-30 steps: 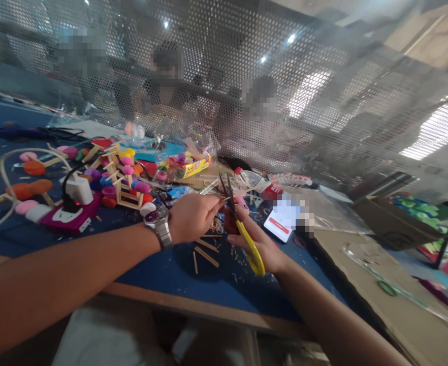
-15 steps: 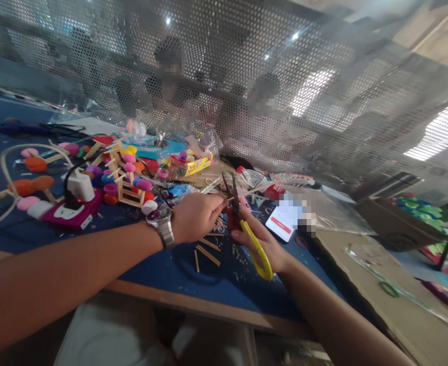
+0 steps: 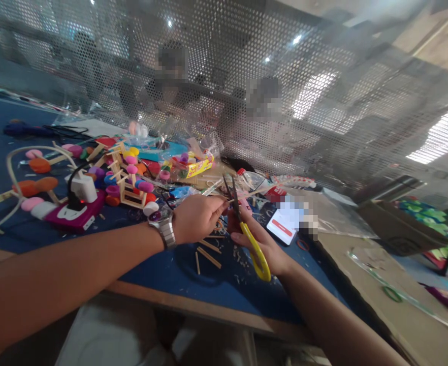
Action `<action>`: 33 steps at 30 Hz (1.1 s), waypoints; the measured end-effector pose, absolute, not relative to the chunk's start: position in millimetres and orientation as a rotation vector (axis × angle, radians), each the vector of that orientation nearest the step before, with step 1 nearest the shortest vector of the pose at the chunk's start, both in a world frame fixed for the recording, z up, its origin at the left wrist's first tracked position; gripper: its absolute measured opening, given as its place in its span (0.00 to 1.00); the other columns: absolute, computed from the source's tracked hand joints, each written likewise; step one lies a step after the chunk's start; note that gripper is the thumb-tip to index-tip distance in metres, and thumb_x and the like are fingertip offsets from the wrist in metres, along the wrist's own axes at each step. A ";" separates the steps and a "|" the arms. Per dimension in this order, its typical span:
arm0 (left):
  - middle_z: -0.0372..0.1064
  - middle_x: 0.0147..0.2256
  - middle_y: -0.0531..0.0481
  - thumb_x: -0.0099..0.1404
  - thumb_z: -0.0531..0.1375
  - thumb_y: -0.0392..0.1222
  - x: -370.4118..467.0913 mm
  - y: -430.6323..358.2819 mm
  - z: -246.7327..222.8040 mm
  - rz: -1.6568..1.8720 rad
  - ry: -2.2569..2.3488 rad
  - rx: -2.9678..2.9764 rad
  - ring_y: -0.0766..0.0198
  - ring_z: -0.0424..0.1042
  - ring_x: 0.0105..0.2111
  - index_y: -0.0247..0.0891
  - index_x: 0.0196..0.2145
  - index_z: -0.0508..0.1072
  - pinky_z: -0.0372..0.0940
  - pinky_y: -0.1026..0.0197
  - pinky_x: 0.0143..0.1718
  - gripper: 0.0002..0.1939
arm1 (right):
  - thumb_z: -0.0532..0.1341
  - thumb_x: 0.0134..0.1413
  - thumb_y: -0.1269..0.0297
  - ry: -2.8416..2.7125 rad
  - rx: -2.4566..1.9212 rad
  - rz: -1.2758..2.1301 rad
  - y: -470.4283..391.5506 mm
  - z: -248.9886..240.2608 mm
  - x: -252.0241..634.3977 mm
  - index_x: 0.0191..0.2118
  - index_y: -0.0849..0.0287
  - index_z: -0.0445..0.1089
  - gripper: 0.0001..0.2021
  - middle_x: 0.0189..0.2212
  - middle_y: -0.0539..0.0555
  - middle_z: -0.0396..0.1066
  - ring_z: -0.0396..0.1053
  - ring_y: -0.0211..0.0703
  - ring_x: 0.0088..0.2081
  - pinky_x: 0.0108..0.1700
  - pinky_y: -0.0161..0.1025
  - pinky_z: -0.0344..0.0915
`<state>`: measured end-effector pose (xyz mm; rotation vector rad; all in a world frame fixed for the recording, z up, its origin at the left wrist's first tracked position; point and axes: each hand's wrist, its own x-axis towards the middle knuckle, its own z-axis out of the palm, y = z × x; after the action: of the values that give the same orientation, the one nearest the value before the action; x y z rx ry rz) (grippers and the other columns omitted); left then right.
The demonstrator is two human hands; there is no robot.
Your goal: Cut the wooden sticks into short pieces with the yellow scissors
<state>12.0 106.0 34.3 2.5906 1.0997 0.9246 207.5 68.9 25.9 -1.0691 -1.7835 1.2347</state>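
My right hand [image 3: 274, 252] grips yellow-handled scissors [image 3: 255, 250], their dark blades pointing up and slightly parted. My left hand [image 3: 194, 218], with a metal watch [image 3: 163, 226] on the wrist, is closed in a pinch at the blades. A thin wooden stick [image 3: 255, 192] runs from its fingertips across the blades to the right; the fingers partly hide its near end. On the blue table below lie several cut wooden sticks [image 3: 209, 257] and pale shavings [image 3: 241, 259].
To the left stand a stick frame [image 3: 132, 195] with colourful clay lumps and a purple power strip [image 3: 77, 216] with a white plug. A lit phone [image 3: 284, 223] lies right of my hands. Behind is a perforated metal screen [image 3: 216, 61]; a cardboard box [image 3: 399, 229] sits at right.
The view has shifted very slightly. Both hands and the scissors keep nearly the same pose, with the stick still at the blades.
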 end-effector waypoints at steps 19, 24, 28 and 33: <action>0.75 0.29 0.46 0.75 0.46 0.41 12.1 104.4 35.5 0.955 1.058 2.551 0.61 0.72 0.29 0.36 0.33 0.72 0.57 0.59 0.31 0.17 | 0.63 0.57 0.45 -1.832 -1.100 1.191 69.1 19.6 214.1 0.63 0.46 0.63 0.30 0.48 0.54 0.72 0.69 0.53 0.51 0.52 0.47 0.68; 0.74 0.30 0.47 0.74 0.46 0.41 12.3 103.3 36.6 0.936 1.037 2.544 0.61 0.71 0.29 0.37 0.33 0.71 0.58 0.59 0.32 0.18 | 0.62 0.59 0.44 -1.821 -1.104 1.180 69.8 16.1 216.6 0.63 0.45 0.63 0.28 0.48 0.54 0.72 0.68 0.53 0.52 0.54 0.48 0.67; 0.75 0.30 0.47 0.74 0.46 0.40 12.6 103.0 36.7 0.946 1.026 2.522 0.61 0.71 0.29 0.37 0.33 0.71 0.57 0.59 0.31 0.17 | 0.60 0.60 0.43 -1.835 -1.107 1.134 70.4 15.5 215.6 0.62 0.47 0.64 0.27 0.46 0.54 0.72 0.69 0.51 0.47 0.50 0.47 0.69; 0.75 0.30 0.45 0.75 0.47 0.42 13.1 102.4 37.8 0.941 1.048 2.515 0.61 0.72 0.30 0.36 0.31 0.71 0.56 0.60 0.30 0.19 | 0.60 0.59 0.41 -1.876 -1.117 1.070 67.7 18.6 212.5 0.61 0.50 0.66 0.29 0.38 0.53 0.70 0.67 0.48 0.39 0.46 0.45 0.70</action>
<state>13.1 102.4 37.8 2.5147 1.0485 0.9406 212.5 67.7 18.6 -1.1171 -1.8755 1.0704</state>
